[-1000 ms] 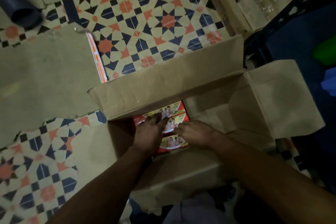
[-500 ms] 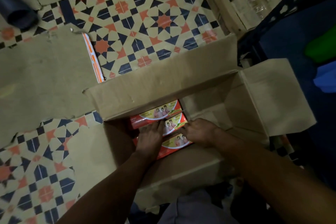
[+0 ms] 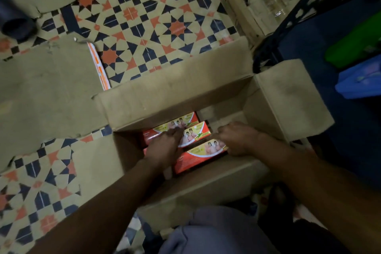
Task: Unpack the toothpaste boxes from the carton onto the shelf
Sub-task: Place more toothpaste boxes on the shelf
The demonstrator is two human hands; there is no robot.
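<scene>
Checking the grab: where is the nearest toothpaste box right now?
Head view, centre: the nearest toothpaste box lies inside the carton, between the left hand and right hand.

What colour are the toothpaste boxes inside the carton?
The toothpaste boxes are mostly red with a yellow printed panel; head view shows it best.

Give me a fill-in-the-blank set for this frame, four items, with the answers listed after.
1. The printed toothpaste boxes are mainly ____ in colour.
2. The left hand and right hand are both ____ the open brown cardboard carton.
3. The carton stands on a star-patterned floor made of ____.
4. The blue plastic tub is on the person's ____ side.
Answers: red; inside; tiles; right.
</scene>
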